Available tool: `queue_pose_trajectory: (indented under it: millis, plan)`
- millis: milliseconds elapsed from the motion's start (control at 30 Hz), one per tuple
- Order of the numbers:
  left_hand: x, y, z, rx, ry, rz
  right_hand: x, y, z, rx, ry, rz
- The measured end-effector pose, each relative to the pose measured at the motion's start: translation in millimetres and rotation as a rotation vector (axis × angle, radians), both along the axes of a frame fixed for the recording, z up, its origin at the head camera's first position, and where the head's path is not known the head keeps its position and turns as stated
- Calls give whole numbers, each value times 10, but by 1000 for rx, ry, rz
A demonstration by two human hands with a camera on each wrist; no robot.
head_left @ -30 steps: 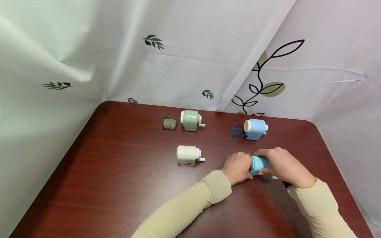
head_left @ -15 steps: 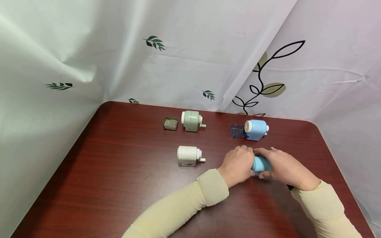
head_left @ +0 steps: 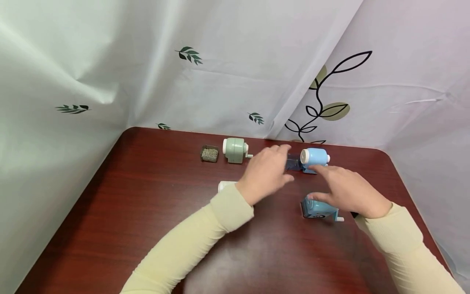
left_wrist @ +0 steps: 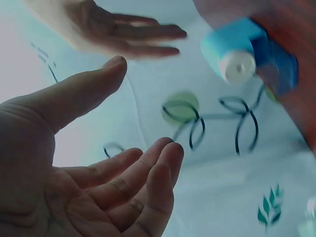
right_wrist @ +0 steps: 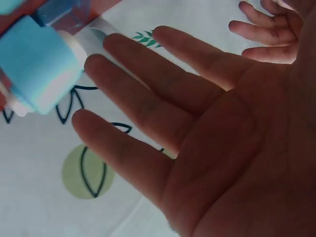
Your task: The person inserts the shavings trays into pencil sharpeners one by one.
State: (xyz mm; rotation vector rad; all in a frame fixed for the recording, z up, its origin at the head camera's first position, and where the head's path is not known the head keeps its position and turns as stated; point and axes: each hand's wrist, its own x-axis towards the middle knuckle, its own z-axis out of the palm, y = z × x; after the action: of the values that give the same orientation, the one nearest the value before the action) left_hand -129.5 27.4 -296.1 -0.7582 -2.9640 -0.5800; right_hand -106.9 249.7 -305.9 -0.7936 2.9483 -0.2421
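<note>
In the head view, a teal hand-crank pencil sharpener [head_left: 318,209] stands on the table with its crank pointing right. Just over it hovers my right hand [head_left: 349,190], fingers stretched out and holding nothing. My left hand [head_left: 266,174] is raised farther left, its fingers spread and palm bare in the left wrist view. Behind the hands is a light blue pencil sharpener [head_left: 316,156] with a white front ring, also visible in the right wrist view as a blue body [right_wrist: 42,66]. Its dark blue clear drawer [head_left: 293,162] sits at its left, partly behind my left fingers.
A white pencil sharpener [head_left: 225,185] is mostly hidden behind my left wrist. Toward the back edge stands a green pencil sharpener [head_left: 235,151], with a small drawer of shavings [head_left: 209,154] to its left. White patterned cloth [head_left: 220,81] hangs behind the table.
Both hands have let go of the teal sharpener. My left hand has moved left and away, now overlapping the white sharpener; my right hand has lifted slightly and its fingers have opened.
</note>
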Motion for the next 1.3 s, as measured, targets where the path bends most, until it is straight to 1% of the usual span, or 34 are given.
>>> queue_pose_trajectory:
  millis: [133, 233, 300, 400, 533, 700, 800, 933, 1000, 1100, 1167, 1300]
  plan:
    - [-168, -290, 79, 35, -57, 62, -87, -138, 96, 26, -5, -9]
    - [-315, -568, 102, 67, -79, 109, -164, -265, 157, 30, -12, 4]
    - [-419, -776, 86, 88, -87, 133, -215, -353, 192, 26, -4, 22]
    - [-577, -1084, 21, 100, -109, 144, -303, -497, 233, 31, 3, 41]
    - [-751, -1435, -122, 69, -140, 145, -441, -678, 251, 54, -25, 29]
    - [-917, -1755, -333, 37, -176, 130, -638, -861, 218, 61, -47, 34]
    - [-1029, -1907, -495, 59, -224, 127, -749, -959, 189, 65, -51, 39]
    - [-1166, -2104, -757, 73, -308, 109, -884, -1088, 128, 64, -61, 47]
    - [-1205, -2189, -878, 65, -340, 95, -938, -1159, 94, 67, -69, 50]
    - [-1237, -2287, -1015, 54, -350, 82, -1022, -1277, 27, 69, -79, 54]
    - [-1248, -2324, -1070, 54, -342, 76, -1080, -1353, -28, 59, -74, 60]
    - [-1271, -2334, -1120, 48, -320, 56, -1194, -1474, -144, 16, -64, 69]
